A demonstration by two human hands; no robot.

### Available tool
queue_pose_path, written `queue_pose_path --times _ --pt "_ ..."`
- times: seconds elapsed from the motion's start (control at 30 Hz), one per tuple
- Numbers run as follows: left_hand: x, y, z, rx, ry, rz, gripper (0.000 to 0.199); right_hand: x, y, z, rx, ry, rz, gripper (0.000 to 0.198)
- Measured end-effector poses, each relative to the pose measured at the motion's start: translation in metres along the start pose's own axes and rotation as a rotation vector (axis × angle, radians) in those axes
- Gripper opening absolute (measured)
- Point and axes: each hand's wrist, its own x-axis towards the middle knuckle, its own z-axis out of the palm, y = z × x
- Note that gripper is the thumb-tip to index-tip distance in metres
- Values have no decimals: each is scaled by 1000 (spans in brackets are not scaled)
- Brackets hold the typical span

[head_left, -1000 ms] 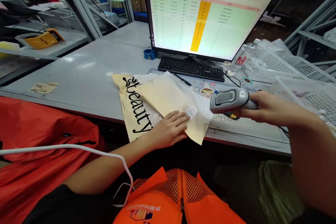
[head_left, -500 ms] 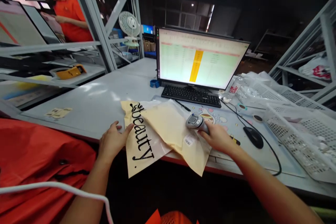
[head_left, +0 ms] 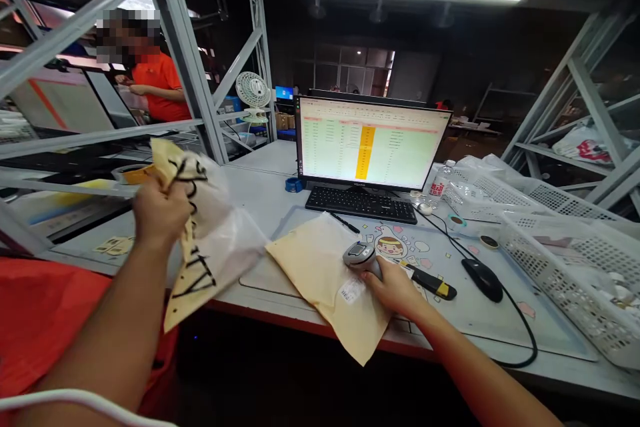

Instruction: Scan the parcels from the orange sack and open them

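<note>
My left hand [head_left: 163, 210] grips the edge of a cream and clear plastic bag [head_left: 233, 240] with black lettering, held up at the left above the table edge. The bag is smeared by motion. In my right hand [head_left: 395, 283] is a grey handheld barcode scanner [head_left: 363, 255], its head over a second cream bag [head_left: 315, 253]. That bag lies flat, its near corner hanging over the table's front edge. A white barcode label [head_left: 351, 290] sits on it just below the scanner.
Behind stand a monitor [head_left: 370, 140] and keyboard [head_left: 360, 204]. A box cutter [head_left: 427, 281] and a mouse [head_left: 481, 279] lie to the right, beside white perforated baskets [head_left: 560, 280]. Blue tape [head_left: 293, 185] is left of the keyboard. A person in orange [head_left: 157, 83] stands beyond the metal frame.
My left hand has taken hold of the lettered bag and lifted it up and left off the other bag. The scanner stays over the second bag. The view has tilted upward.
</note>
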Motion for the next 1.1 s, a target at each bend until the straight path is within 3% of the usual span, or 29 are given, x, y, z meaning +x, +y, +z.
queue_pose_path --times 0.03,0.1,0.2,0.27,0.33,0.43,0.5,0.57,0.73,0.87,1.03,1.1 --pt "-2 13 -12 -23 47 138 35 2 -1 1 12 -8 -4 26" --pt "-22 40 -24 -120 52 590 32 5 -3 2 49 -22 -25 28" --pt "-78 69 -6 -298 -360 1158 28 11 -2 -5 135 -47 -61 28" --pt "-124 68 23 -231 -553 1361 33 13 5 -19 202 -21 7 27" --pt "-170 52 54 -137 -752 1410 40 11 18 -43 247 83 148 26" --pt "-227 20 86 -39 -1058 1371 51 -3 43 -88 288 270 335 25" --pt "-250 7 95 -38 -1176 1339 59 -18 57 -116 315 336 397 26" --pt "-259 5 97 -84 -1216 1342 61 -33 64 -137 312 367 413 28" --pt "-254 8 88 -168 -1210 1382 57 -54 62 -155 238 267 364 32" --pt "-249 -2 75 -204 -1092 1346 42 -61 51 -151 163 139 322 38" --pt "-253 -11 67 -287 -892 1284 23 -74 14 -140 15 -317 -173 36" --pt "-256 -11 66 -316 -850 1224 21 -78 -4 -135 -27 -430 -264 33"
